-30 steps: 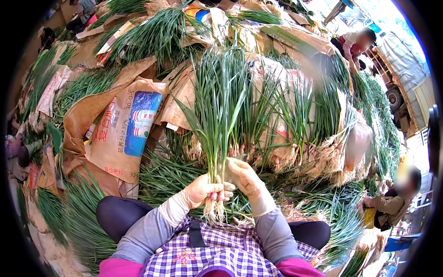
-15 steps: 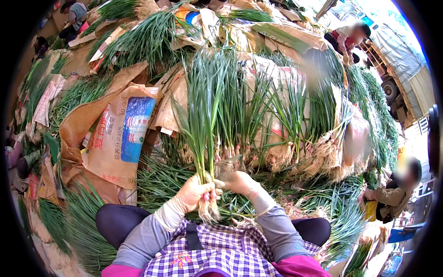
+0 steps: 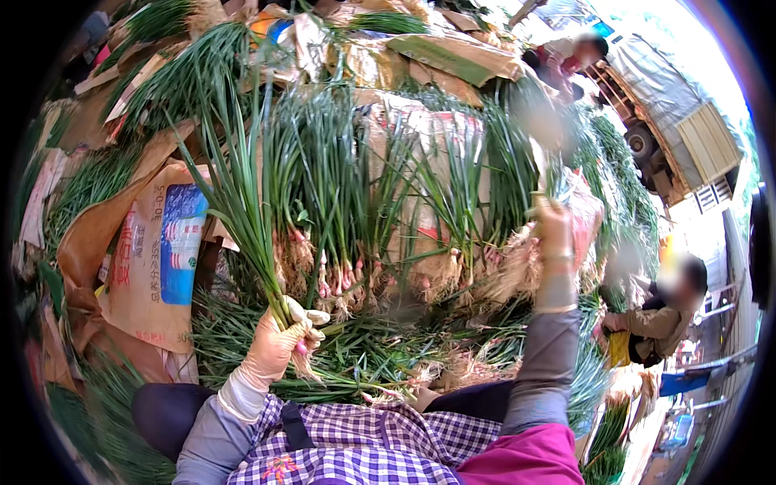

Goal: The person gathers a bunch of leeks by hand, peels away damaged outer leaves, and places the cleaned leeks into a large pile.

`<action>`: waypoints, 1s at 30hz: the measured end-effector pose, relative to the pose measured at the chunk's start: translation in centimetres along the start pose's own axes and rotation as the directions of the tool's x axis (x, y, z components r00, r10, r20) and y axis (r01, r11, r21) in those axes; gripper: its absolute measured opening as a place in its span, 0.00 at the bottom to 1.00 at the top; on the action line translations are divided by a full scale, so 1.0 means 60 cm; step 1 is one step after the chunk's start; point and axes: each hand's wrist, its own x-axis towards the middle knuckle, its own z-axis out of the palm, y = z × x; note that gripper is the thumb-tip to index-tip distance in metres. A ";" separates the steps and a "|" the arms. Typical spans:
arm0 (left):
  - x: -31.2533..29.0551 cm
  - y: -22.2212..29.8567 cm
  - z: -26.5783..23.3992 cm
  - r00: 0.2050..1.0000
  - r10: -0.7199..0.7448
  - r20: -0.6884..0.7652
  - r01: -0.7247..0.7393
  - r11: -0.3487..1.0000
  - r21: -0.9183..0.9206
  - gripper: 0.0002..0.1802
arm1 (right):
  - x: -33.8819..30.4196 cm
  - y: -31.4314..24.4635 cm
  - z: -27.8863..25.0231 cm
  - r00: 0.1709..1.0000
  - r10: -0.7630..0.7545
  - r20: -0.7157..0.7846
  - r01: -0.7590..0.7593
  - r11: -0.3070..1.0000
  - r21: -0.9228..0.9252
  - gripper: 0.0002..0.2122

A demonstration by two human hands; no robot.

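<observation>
A bunch of green onions is being held upright but leaning left, its stems being gripped low down by the gloved left hand; the thumb is being pressed against the curled fingers, and bulbs and roots are being left showing below. The right hand is being held out, well apart from the left, by the right end of a row of onions. Its fingers are being blurred, so whether they are being spread or closed on anything cannot be told.

The row is being propped against a pale sack, whose contents are being hidden by wrapping and leaves. Just beside the right hand, a pinkish sack is being partly covered; its filling cannot be told. Loose onions are being spread between row and lap. At the far right, a truck's load is being concealed by a grey tarp.

On the left, a brown sack is being shown print outward: lines of red and dark characters are being carried sideways, next to a blue panel marked with red-and-white stripes.
</observation>
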 end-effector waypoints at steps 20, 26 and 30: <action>0.015 -0.011 -0.029 0.973 -0.203 -0.111 0.186 0.971 -0.149 0.06 | -0.149 0.152 0.397 0.836 0.027 0.548 -0.129 0.980 0.149 0.06; 0.015 -0.040 -0.025 0.979 -0.202 -0.031 0.203 0.979 0.008 0.04 | -0.283 0.100 0.325 0.409 0.057 0.911 -0.333 0.939 0.090 0.14; 0.007 -0.050 -0.027 0.966 -0.258 -0.018 0.258 0.966 0.025 0.06 | -0.375 0.138 0.348 0.536 0.017 0.844 -0.333 0.923 0.194 0.07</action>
